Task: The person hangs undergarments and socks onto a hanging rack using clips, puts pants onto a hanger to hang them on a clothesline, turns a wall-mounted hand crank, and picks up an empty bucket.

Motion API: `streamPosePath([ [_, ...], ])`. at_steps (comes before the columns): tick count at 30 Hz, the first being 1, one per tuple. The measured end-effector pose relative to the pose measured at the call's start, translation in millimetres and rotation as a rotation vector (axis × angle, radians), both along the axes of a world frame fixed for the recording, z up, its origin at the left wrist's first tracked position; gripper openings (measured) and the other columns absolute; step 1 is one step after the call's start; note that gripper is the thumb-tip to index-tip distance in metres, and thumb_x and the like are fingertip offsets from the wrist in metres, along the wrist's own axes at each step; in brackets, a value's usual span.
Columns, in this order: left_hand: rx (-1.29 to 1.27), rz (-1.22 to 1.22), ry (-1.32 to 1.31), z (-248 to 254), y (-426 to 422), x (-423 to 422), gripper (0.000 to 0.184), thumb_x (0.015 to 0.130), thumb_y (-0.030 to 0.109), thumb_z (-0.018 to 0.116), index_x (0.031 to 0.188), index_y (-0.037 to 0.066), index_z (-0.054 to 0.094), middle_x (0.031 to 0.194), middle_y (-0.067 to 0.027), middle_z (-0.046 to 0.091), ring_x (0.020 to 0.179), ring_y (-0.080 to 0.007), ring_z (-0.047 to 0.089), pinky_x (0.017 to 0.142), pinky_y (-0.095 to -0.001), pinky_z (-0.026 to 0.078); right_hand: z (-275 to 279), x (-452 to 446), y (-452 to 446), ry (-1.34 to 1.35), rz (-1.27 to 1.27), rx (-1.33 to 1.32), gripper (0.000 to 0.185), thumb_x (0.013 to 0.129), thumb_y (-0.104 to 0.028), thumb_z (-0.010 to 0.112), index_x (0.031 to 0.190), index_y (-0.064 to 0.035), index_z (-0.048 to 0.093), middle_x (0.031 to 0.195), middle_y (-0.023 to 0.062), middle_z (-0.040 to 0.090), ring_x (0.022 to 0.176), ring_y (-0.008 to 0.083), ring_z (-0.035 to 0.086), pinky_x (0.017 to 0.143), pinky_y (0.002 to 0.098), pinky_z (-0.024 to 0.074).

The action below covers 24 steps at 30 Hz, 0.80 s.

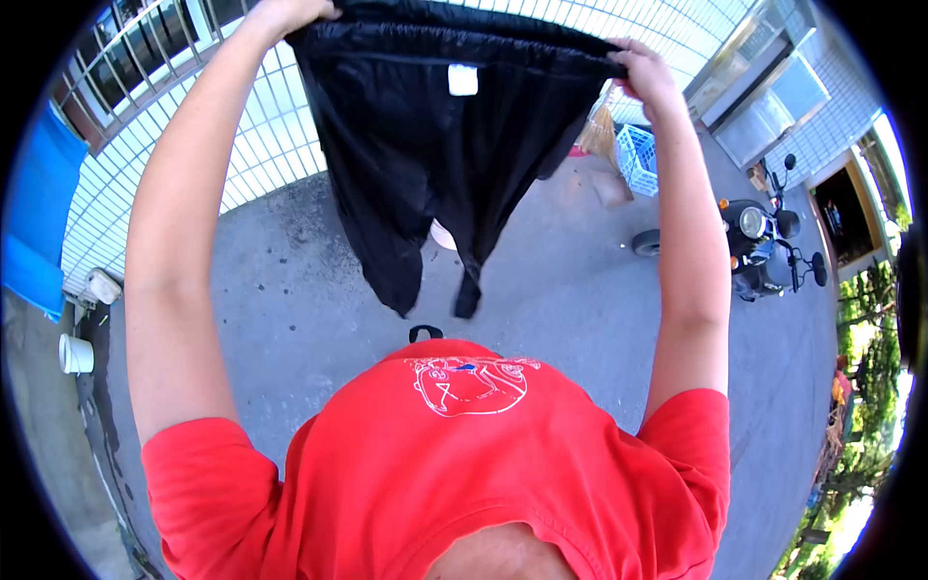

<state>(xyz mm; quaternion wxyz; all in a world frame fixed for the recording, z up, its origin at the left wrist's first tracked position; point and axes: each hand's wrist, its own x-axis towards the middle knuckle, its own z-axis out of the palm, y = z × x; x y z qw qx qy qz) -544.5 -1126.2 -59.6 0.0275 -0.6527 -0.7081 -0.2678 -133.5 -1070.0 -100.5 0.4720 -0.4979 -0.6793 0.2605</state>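
Note:
A pair of black trousers (pixel 387 145) with an elastic waistband hangs spread out in front of me, legs downward. A white label shows on the inside below the waist. My left hand (pixel 295 12) grips the left end of the waistband at the top edge of the view, part of it cut off. At the other end, my right hand (pixel 646 75) has its fingers closed round the waistband. Between the two hands the waistband is stretched wide. Behind the trouser legs a small pale round thing is partly hidden.
A white tiled wall (pixel 271 126) with a barred window stands ahead. To the right are a straw broom (pixel 601 133), a blue plastic basket (pixel 636 159) and a parked motorcycle (pixel 759 237). A white bucket (pixel 75 355) and a blue sheet (pixel 41 208) are at the left.

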Motion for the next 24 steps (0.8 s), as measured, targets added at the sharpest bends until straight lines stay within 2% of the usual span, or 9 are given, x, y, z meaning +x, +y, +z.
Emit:
streamPosePath([
  [4, 0.779, -0.271, 0.050, 50, -66, 38, 0.019, 0.074, 0.013, 0.064, 0.090, 0.004, 0.069, 0.071, -0.0138, 0.066, 0.067, -0.0255, 0.065, 0.064, -0.0318, 0.050, 46, 0, -64, -0.130, -0.018, 0.600, 0.023, 0.088, -0.011, 0.055, 0.107, -0.0063, 0.067, 0.073, 0.0021, 0.061, 0.069, 0.0120, 0.058, 0.064, 0.0210, 0.0469],
  [7, 0.929, -0.295, 0.302, 6, -75, 42, 0.024, 0.077, 0.005, 0.056, 0.097, 0.005, 0.068, 0.092, -0.0146, 0.068, 0.091, -0.0281, 0.064, 0.082, -0.0345, 0.050, -4, -7, -77, -0.806, -0.349, 0.659, 0.022, 0.088, -0.019, 0.050, 0.102, -0.0093, 0.063, 0.092, 0.0179, 0.067, 0.091, 0.0333, 0.065, 0.081, 0.0435, 0.0496],
  [8, 0.295, -0.147, 0.236, -44, -39, 22, 0.027, 0.071, 0.005, 0.057, 0.095, 0.005, 0.069, 0.092, -0.0172, 0.068, 0.087, -0.0284, 0.065, 0.081, -0.0353, 0.050, -62, 18, -34, -1.116, 0.140, 0.361, 0.024, 0.087, -0.022, 0.049, 0.104, -0.0126, 0.063, 0.095, 0.0188, 0.065, 0.092, 0.0371, 0.063, 0.082, 0.0463, 0.0493],
  [9, -0.335, -0.284, 0.249, -70, -30, 5, 0.025, 0.074, 0.009, 0.055, 0.093, 0.006, 0.070, 0.091, -0.0190, 0.066, 0.090, -0.0336, 0.063, 0.082, -0.0390, 0.050, -76, 25, -37, -1.184, 0.394, 0.024, 0.027, 0.085, -0.026, 0.051, 0.105, -0.0138, 0.064, 0.096, 0.0183, 0.065, 0.090, 0.0367, 0.063, 0.081, 0.0462, 0.0494],
  [10, -0.393, -0.193, 0.120, -94, -37, 6, 0.028, 0.071, 0.008, 0.054, 0.094, 0.006, 0.070, 0.092, -0.0195, 0.067, 0.091, -0.0316, 0.064, 0.083, -0.0377, 0.050, -85, 30, -43, -1.020, 0.318, 0.010, 0.026, 0.083, -0.025, 0.052, 0.102, -0.0114, 0.064, 0.095, 0.0196, 0.065, 0.089, 0.0372, 0.062, 0.081, 0.0463, 0.0491],
  [12, -0.112, -0.085, -0.278, -83, -50, 20, 0.028, 0.072, 0.006, 0.051, 0.092, 0.007, 0.070, 0.091, -0.0183, 0.067, 0.091, -0.0310, 0.064, 0.084, -0.0363, 0.050, -36, 23, -60, -0.737, 0.079, 0.304, 0.023, 0.080, -0.019, 0.052, 0.097, -0.0097, 0.065, 0.090, 0.0199, 0.065, 0.085, 0.0360, 0.062, 0.077, 0.0459, 0.0489],
  [16, 0.235, -0.249, -0.498, -26, -56, 45, 0.028, 0.075, -0.003, 0.047, 0.094, 0.002, 0.067, 0.090, -0.0153, 0.067, 0.087, -0.0245, 0.063, 0.080, -0.0331, 0.048, 58, 4, -95, -0.844, 0.080, 0.243, 0.025, 0.080, -0.018, 0.053, 0.100, -0.0105, 0.065, 0.088, 0.0182, 0.065, 0.088, 0.0340, 0.063, 0.075, 0.0433, 0.0492],
  [20, 0.362, -0.366, -1.075, 19, -63, 56, 0.028, 0.080, -0.008, 0.043, 0.098, -0.003, 0.062, 0.088, -0.0080, 0.061, 0.076, -0.0171, 0.059, 0.071, -0.0270, 0.047, 82, 3, -78, -0.818, 0.278, 0.274, 0.027, 0.081, -0.022, 0.058, 0.104, -0.0107, 0.064, 0.083, 0.0148, 0.066, 0.082, 0.0311, 0.063, 0.072, 0.0386, 0.0489],
  [24, 0.469, -0.490, -1.305, 62, -66, 75, 0.028, 0.080, -0.008, 0.041, 0.100, 0.000, 0.060, 0.078, -0.0087, 0.059, 0.068, -0.0172, 0.058, 0.060, -0.0292, 0.050, 113, -12, -84, -0.955, 0.468, 0.199, 0.031, 0.081, -0.025, 0.062, 0.108, -0.0108, 0.063, 0.081, 0.0128, 0.065, 0.078, 0.0294, 0.062, 0.071, 0.0375, 0.0479],
])
